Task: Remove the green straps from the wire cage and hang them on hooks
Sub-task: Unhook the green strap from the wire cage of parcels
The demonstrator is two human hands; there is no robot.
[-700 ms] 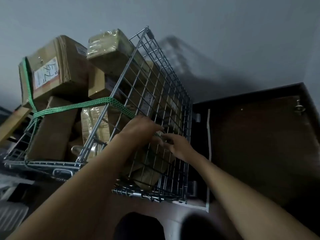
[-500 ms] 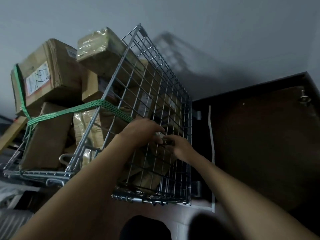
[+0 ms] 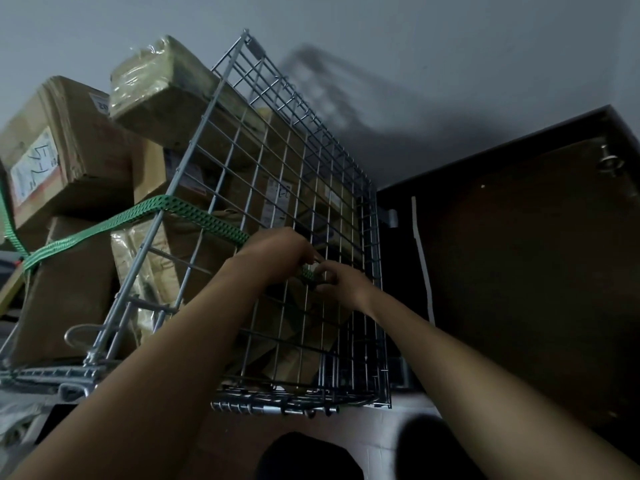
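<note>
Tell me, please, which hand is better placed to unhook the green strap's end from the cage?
Probably the right hand: its fingers pinch the green strap end at the wire cage.

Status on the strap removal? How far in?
Done: nothing visible; no hooks in view. In hand: left hand and right hand work the green strap end at the wire cage side. Left: freeing it from around the boxes, then hanging.

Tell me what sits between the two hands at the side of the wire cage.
In the head view, a short piece of the green strap shows between the left hand and right hand, against the wire cage mesh.
</note>
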